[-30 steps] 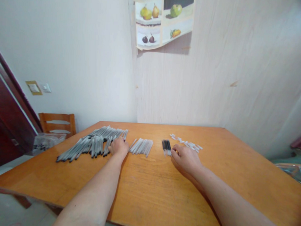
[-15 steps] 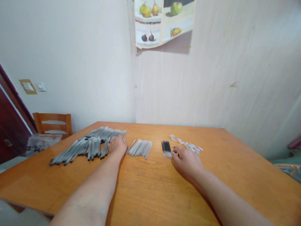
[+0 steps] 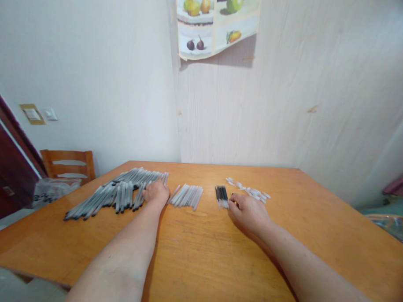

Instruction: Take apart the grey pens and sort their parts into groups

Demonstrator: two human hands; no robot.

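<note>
My left hand (image 3: pixel 156 192) rests at the right end of a large pile of clear pens with black ends (image 3: pixel 104 196). Its fingers are curled, and whatever they hold is hidden beneath them. A row of clear pen barrels (image 3: pixel 188 197) lies just right of that hand. My right hand (image 3: pixel 248 211) is closed on the tabletop, thumb and fingertips drawn together at the right side of a small row of black pen refills (image 3: pixel 221 194). What is between those fingertips cannot be made out. Beyond this hand lie scattered small whitish clear pieces (image 3: pixel 249 191).
Everything lies on a wooden table (image 3: pixel 194 256) standing against the wall. A wooden chair (image 3: pixel 67 159) and a clear plastic bag with dark bits (image 3: pixel 53 192) are past its left edge. A fruit poster (image 3: pixel 214 26) hangs above. Another plastic bag (image 3: pixel 389 226) lies at the right.
The view has shifted slightly, so the poster sits a little higher and further left. Both hands keep nearly the same place beside the pens and refills.
</note>
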